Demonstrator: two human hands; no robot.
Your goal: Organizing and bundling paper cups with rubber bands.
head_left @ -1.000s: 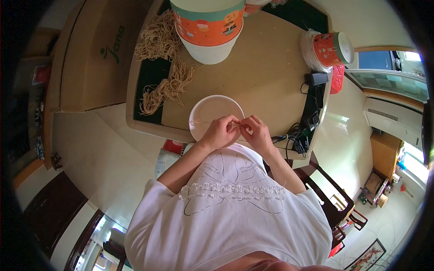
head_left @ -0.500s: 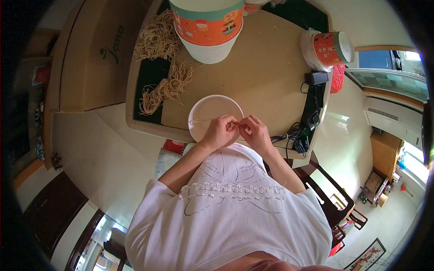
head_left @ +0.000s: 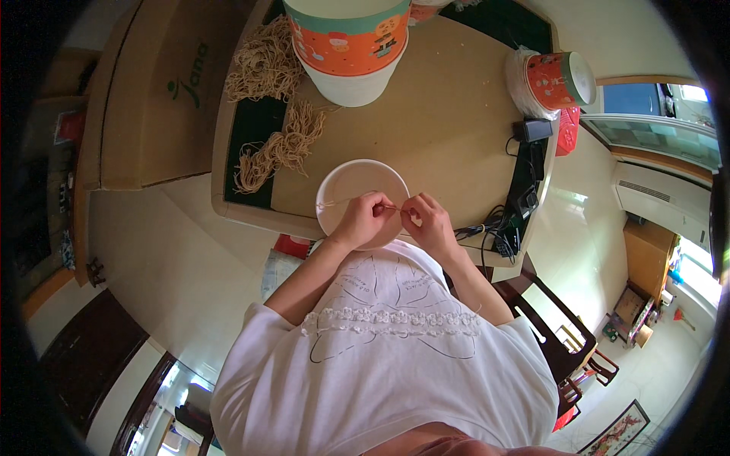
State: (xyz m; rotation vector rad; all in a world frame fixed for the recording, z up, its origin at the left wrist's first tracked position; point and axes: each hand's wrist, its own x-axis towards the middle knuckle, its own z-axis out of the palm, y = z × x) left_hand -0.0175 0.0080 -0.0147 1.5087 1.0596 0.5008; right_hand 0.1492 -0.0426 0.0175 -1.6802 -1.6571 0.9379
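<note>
Over the near rim of a white bowl (head_left: pixel 357 176), my left hand (head_left: pixel 363 220) and my right hand (head_left: pixel 431 226) face each other, fingertips pinched. A short, thin length of beige cord (head_left: pixel 394 208) stretches between the two pinches. Another bit of it trails leftward from my left hand across the bowl to its left side. The exact shape of the cord at the fingertips is too small to make out. Left of the bowl lies a loose bundle of beige cords (head_left: pixel 283 147), with a larger tangled bundle (head_left: pixel 266 62) behind it.
Stacked paper buckets (head_left: pixel 350 49), orange and green, stand at the table's back. Plastic-wrapped cups (head_left: pixel 549 82) lie back right. A black power adapter (head_left: pixel 531 131) and coiled cables (head_left: pixel 490 226) line the right edge. A large cardboard box (head_left: pixel 163 99) stands left, a dark wooden chair (head_left: pixel 551 319) right.
My left hand has moved slightly left and up, away from the right one, so more cord shows between them. My right hand has barely moved.
</note>
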